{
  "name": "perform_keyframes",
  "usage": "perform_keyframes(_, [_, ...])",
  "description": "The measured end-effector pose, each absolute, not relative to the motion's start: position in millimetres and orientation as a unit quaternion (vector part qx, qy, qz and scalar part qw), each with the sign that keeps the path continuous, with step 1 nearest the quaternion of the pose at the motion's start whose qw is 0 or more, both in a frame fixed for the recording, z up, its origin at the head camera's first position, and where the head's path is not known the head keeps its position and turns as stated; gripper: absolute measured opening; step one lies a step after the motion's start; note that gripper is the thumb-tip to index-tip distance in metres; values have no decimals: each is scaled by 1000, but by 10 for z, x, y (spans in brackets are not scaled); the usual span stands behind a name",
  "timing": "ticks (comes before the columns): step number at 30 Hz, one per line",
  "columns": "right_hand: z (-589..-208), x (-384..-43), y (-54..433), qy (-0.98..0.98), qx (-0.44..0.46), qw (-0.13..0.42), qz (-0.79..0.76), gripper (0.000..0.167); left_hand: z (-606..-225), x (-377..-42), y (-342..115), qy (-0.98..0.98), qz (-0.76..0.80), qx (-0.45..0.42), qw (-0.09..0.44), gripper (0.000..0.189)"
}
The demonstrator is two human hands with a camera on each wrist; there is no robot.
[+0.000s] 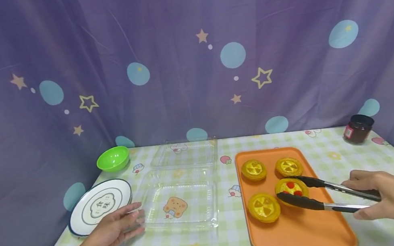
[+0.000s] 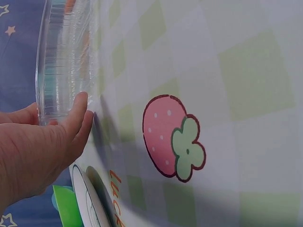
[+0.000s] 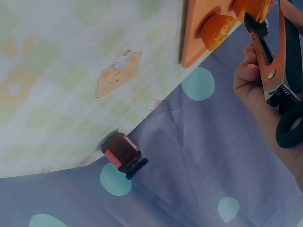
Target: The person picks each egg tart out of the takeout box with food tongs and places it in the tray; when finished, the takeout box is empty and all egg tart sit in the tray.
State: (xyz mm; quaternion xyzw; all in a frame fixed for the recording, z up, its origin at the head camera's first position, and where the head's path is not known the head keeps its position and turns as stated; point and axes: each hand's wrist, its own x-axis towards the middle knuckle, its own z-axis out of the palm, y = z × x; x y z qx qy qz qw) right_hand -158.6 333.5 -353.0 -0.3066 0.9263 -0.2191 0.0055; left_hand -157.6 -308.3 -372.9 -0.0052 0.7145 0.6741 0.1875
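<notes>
My right hand [image 1: 377, 196] grips black-tipped metal tongs [image 1: 343, 206] from the right side of an orange tray [image 1: 326, 232]. Between the tongs' tips is a tart [image 1: 291, 186] with red pieces on its yellow filling, over the tray. Several tarts with yellow topping, such as this front-left tart [image 1: 264, 208], lie on the tray. My left hand [image 1: 117, 227] is at the left edge of a clear plastic box [image 1: 183, 226], its lid folded back. In the left wrist view, its fairly straight fingers [image 2: 77, 113] lie along the box's side wall.
A white plate [image 1: 79, 213] with a dark rim lies left of the box, partly behind my left hand. Behind it stands a green bowl [image 1: 113, 160]. A dark jar [image 1: 358, 129] with a black lid stands at the back right. A purple curtain [image 1: 188, 107] borders the checked tablecloth.
</notes>
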Motion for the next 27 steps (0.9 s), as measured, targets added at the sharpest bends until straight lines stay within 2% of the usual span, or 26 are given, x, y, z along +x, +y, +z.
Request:
perform_keyframes(4, [-3572, -1609, 3375, 947, -251, 69, -189, 64, -3726, -1568, -3077, 719, 670, -6, 187, 68])
perform_keyframes(14, [-3677, -1621, 3428, 950, -243, 82, -179, 68, -3738, -1572, -3084, 709, 679, -4, 190, 69])
perform_keyframes(20, [-3647, -1590, 3392, 956, -249, 33, -153, 77, -3736, -1574, -3082, 710, 679, -1, 189, 69])
perform_keyframes(27, [-3576, -1571, 3363, 933, -315, -97, -145, 73, -3726, -1579, -3087, 708, 682, 1, 186, 68])
